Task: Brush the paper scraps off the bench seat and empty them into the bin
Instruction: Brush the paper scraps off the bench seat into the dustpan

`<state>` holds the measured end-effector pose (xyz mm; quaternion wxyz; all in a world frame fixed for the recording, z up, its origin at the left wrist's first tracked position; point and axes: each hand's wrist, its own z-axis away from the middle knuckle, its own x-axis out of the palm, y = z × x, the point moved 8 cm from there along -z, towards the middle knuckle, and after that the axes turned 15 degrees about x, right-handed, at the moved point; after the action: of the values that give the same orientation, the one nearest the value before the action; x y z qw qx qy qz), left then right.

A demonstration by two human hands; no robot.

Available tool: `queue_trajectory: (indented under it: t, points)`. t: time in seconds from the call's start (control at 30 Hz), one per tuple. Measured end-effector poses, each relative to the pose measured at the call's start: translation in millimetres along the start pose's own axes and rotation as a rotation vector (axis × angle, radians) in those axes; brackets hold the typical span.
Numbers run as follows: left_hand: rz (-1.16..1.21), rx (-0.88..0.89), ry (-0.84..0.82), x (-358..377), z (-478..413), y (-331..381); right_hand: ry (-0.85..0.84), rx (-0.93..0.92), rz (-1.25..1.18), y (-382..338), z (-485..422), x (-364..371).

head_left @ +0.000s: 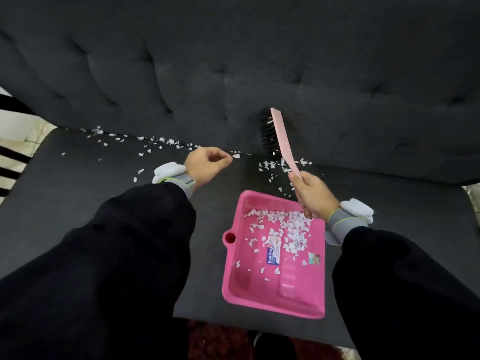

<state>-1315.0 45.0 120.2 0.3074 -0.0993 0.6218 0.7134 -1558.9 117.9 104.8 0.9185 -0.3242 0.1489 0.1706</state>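
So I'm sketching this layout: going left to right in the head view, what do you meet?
Line of paper scraps along the seat's back edge → left hand → brush → right hand.

Dark charcoal tufted backrest [233, 61] filling upper view. Pale tiled floor [20, 131] showing at left, beside dark slatted furniture [10, 157]. Reddish rug [220, 341] lying below. Lighting staying dim.
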Motion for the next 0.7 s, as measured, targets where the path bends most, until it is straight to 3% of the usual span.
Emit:
queue_trajectory:
  t: [0.3,0.7]
  points:
    - [0.025,-0.081,-0.014,-84,23,-92,0.065,-0.023,0.119,-48,9,106]
    - [-0.066,-0.081,-0.056,-263,81,-212,0.088,0.045,-0.004,-124,50,329]
